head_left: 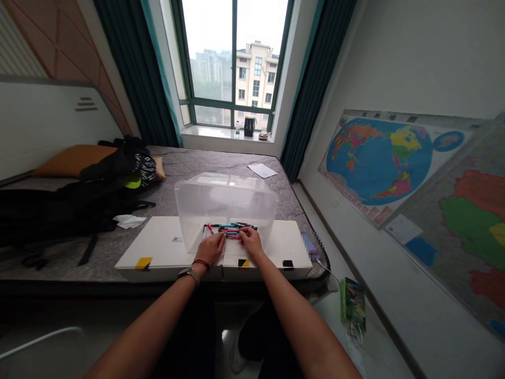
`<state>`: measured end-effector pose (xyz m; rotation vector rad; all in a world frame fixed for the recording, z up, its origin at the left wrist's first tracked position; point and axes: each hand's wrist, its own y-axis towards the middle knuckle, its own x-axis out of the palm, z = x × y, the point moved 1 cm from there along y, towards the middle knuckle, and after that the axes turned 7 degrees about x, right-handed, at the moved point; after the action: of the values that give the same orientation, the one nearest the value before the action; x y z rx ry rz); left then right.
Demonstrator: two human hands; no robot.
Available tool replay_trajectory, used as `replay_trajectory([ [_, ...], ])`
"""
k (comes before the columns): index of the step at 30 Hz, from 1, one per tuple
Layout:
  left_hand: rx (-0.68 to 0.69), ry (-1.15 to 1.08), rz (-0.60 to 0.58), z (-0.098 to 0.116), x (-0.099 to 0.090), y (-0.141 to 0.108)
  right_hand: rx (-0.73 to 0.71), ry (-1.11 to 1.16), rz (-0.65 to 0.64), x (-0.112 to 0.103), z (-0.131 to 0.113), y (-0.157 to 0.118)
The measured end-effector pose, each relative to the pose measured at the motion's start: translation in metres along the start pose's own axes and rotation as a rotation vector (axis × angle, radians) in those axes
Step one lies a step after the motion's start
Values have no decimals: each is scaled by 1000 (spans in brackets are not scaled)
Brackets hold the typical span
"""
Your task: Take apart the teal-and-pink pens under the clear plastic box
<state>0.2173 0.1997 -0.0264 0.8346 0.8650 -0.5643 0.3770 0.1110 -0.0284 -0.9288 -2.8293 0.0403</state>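
Note:
Both hands are low inside the front of a clear plastic bin [209, 202], over a loose heap of pens [236, 225] in teal, pink and black. My left hand [212, 247], with a watch and a red cord at the wrist, pinches the left end of a teal pen [232, 233]. The right end of that pen sits between the thumb and fingers of my right hand [251, 241]. Pink pens lie close under and around the fingertips, so their exact contact is partly hidden.
White cardboard boxes [158, 245] carry the bin on a grey mattress [165, 163]. Black bags and clothes [118, 173] lie left, beside a crumpled tissue [129, 221]. A paper sheet [262, 170] is behind the bin. A cable [330, 271] hangs at the right edge.

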Motion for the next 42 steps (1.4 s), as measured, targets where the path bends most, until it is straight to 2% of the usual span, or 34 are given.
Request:
replay_trajectory([
  [6, -90, 43, -91, 2, -9, 10, 21, -5, 0, 0, 5, 5],
  [13, -213, 189, -135, 2, -35, 45, 17, -16, -10, 0, 5, 5],
  [19, -263, 213, -208, -6, -45, 68, 23, -37, -6, -1, 5, 4],
  [24, -247, 270, -223, -13, -55, 78, 38, -8, -10, -1, 6, 6],
  [30, -110, 345, -423, -21, -62, 83, 51, 10, -6, -1, 4, 4],
  [35, -44, 355, -611, -16, -60, 77, 34, -4, -4, 0, 5, 4],
  [42, -25, 360, -661, -7, -58, 67, 28, -32, -4, 1, 4, 5],
])
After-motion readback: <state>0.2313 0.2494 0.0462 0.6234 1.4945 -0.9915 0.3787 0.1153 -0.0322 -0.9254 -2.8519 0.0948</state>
